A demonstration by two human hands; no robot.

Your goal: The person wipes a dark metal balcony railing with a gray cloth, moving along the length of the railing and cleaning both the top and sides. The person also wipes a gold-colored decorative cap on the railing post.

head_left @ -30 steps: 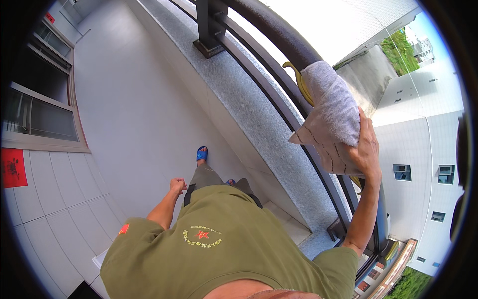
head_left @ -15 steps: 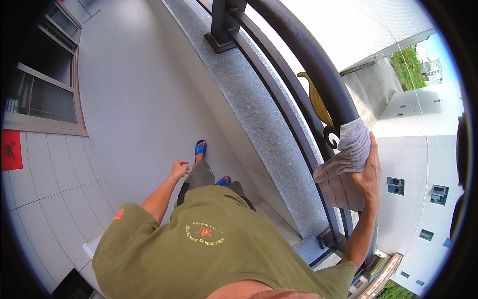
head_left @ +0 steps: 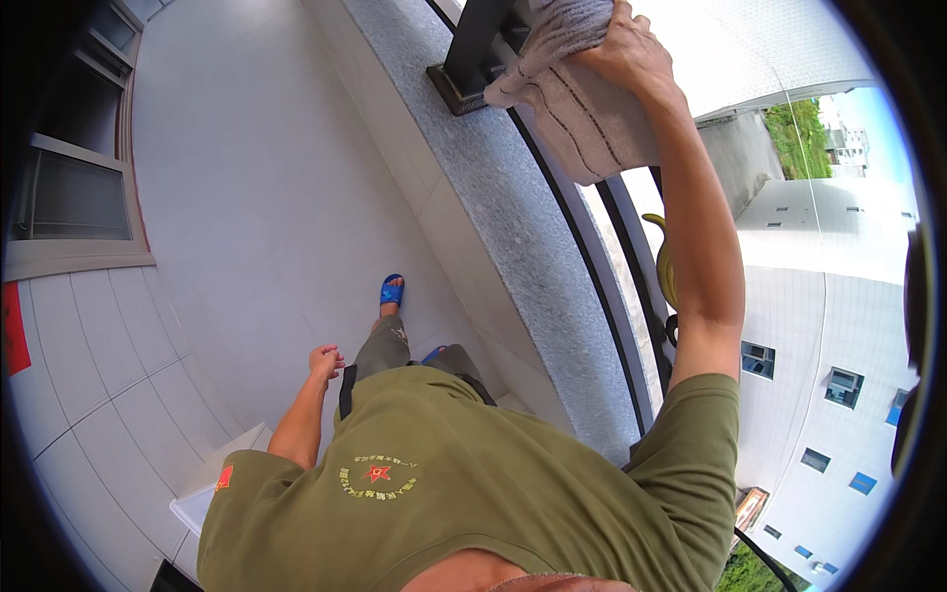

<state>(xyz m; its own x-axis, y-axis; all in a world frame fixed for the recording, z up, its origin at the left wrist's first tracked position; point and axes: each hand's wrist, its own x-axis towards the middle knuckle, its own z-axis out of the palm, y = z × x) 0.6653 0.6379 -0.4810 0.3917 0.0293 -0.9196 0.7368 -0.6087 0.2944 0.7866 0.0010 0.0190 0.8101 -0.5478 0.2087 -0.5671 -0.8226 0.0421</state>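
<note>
My right hand (head_left: 629, 51) is closed over a greyish towel (head_left: 592, 118) with dark stripes at the upper right. The towel's bunched upper part is under my fingers and its loose end hangs over the bars of a dark metal railing (head_left: 567, 212). Cloth, hand and forearm hide the handrail beneath. Beside the towel stands a thick railing post (head_left: 479, 44). My left hand (head_left: 326, 362) hangs by my left hip with loosely bent fingers, apart from any object, and nothing shows in it.
A grey stone ledge (head_left: 503, 237) carries the railing and runs along the balcony floor (head_left: 247, 178). At left are a window (head_left: 79, 192) and a tiled wall (head_left: 109, 345). A yellow leaf ornament (head_left: 666, 266) sits on the railing. Beyond it are white buildings (head_left: 829, 306).
My right hand has moved the towel forward along the railing, from beside the leaf ornament to near the post, and the arm is now stretched out. My left hand still hangs at my side.
</note>
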